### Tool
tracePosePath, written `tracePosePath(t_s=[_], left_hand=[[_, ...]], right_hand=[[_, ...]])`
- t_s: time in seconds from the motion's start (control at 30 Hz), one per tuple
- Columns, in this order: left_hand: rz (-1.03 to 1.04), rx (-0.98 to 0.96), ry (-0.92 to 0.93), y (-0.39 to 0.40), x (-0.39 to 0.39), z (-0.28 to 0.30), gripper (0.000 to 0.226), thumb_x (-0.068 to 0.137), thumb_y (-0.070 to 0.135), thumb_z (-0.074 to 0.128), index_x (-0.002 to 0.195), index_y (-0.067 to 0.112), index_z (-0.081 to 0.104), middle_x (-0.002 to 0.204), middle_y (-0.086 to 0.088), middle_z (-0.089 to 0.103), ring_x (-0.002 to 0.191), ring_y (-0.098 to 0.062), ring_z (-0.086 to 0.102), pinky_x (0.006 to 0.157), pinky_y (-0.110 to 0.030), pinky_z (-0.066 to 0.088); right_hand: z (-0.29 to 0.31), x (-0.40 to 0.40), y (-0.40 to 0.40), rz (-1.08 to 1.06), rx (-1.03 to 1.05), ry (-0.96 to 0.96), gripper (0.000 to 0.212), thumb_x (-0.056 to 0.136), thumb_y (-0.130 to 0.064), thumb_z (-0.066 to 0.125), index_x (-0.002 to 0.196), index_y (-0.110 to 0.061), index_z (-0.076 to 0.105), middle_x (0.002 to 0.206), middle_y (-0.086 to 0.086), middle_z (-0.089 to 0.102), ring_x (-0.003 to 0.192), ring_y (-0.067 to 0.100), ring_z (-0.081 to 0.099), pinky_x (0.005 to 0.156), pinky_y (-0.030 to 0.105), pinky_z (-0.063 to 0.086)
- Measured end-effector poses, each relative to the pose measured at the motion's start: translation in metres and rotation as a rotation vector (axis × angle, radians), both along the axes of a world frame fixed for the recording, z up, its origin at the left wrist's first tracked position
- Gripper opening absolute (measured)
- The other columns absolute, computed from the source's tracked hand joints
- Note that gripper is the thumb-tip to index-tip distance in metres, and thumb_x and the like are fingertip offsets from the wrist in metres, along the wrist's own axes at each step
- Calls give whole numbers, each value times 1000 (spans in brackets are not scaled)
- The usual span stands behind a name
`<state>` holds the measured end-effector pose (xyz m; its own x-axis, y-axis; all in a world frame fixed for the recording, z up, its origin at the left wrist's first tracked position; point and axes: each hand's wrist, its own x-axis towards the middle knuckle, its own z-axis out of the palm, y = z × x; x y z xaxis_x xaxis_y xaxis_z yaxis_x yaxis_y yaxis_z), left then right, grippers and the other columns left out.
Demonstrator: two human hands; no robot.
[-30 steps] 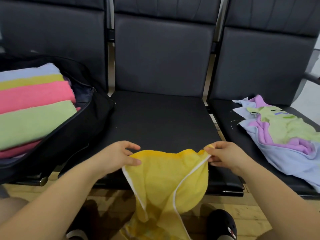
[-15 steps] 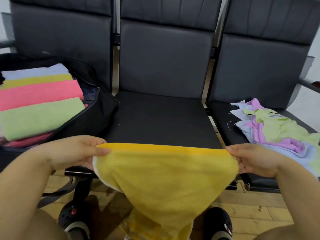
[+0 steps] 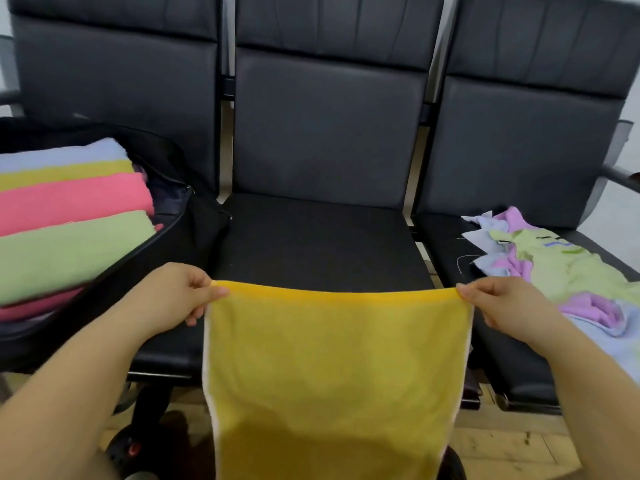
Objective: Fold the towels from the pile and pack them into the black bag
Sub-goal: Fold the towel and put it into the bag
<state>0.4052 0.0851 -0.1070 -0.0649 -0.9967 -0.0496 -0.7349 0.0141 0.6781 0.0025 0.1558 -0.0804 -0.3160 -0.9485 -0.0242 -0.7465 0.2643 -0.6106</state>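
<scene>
Row of three black padded seats (image 3: 322, 251) on a wood-plank floor (image 3: 512, 445). Yellow towel (image 3: 332, 368) hung spread before the middle seat; left hand (image 3: 173, 299) and right hand (image 3: 498, 306), each grip pinching a top corner. Black bag (image 3: 173, 244) at 9 o'clock, holding folded towels (image 3: 69, 216). Loose towel pile (image 3: 568, 275) at 3 o'clock.

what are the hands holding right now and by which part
Both hold the yellow towel by its top corners: the left hand pinches the left corner, the right hand the right.
</scene>
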Motion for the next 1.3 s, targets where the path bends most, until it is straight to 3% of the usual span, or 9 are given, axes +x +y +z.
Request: tracePosePath(t_s=[0.07,0.13,0.23,0.3,0.37,0.43,0.5,0.67,1.3], left_hand=[[82,-3,179,-8,-10,-5,30,93,21,59,68,5,56,48,-3,62,47,-14,62,60,-33,54],[182,-74,356,-16,-23,-10,22,97,20,53,79,8,57,62,-4,69,63,-20,70,69,-39,58],[212,-191,375,-27,-44,-21,9,97,23,51,100,19,58,93,7,68,92,-17,67,85,-39,52],[81,-125,238,-33,-58,-36,42,94,30,55,134,26,43,120,10,54,113,-18,56,93,-36,44],[-64,8,-2,-35,-73,-56,82,93,44,54,153,25,2,154,0,20,136,-22,35,108,-37,33],[-103,20,-279,-36,-84,-72,95,92,59,43,147,25,-26,158,-3,-22,148,-22,1,119,-34,8],[-99,-16,-410,-42,-88,-79,91,91,67,31,144,25,-31,152,-5,-36,146,-20,-16,119,-33,-5],[-116,32,-526,-74,-86,-84,81,90,70,20,152,27,-9,155,-6,-29,146,-19,-20,117,-33,-10],[-99,-75,-563,-240,-119,-93,79,87,73,17,153,32,0,161,-2,-8,148,-21,-8,119,-39,-4]], right_hand=[[-5,7,-12,-64,-68,-147,24,97,-26,53,82,-12,65,49,-4,62,51,12,57,58,27,53],[-12,13,-23,-128,-176,-243,21,98,-21,51,88,-8,63,75,10,71,69,19,66,71,33,57],[-23,22,-44,-109,-223,-100,25,92,-26,57,112,-10,58,103,8,69,102,30,63,84,38,50],[-38,34,-56,-40,-93,-101,66,89,-35,63,145,-21,30,140,2,48,127,26,49,97,34,40],[-59,51,-64,18,31,-87,102,86,-46,64,152,-24,-10,159,-6,11,144,24,22,114,38,24],[-88,59,-73,35,80,99,108,86,-59,55,148,-21,-25,161,-4,-6,148,22,4,119,47,7],[-109,58,-86,27,142,346,97,88,-69,35,148,-20,-23,161,3,-10,148,23,-4,118,48,1],[-115,52,-119,78,248,514,81,89,-73,12,154,-27,-5,161,6,-11,148,26,-11,118,49,-8],[-116,18,-275,94,213,574,81,88,-73,10,154,-27,-5,161,6,-9,148,27,-8,119,46,-3]])
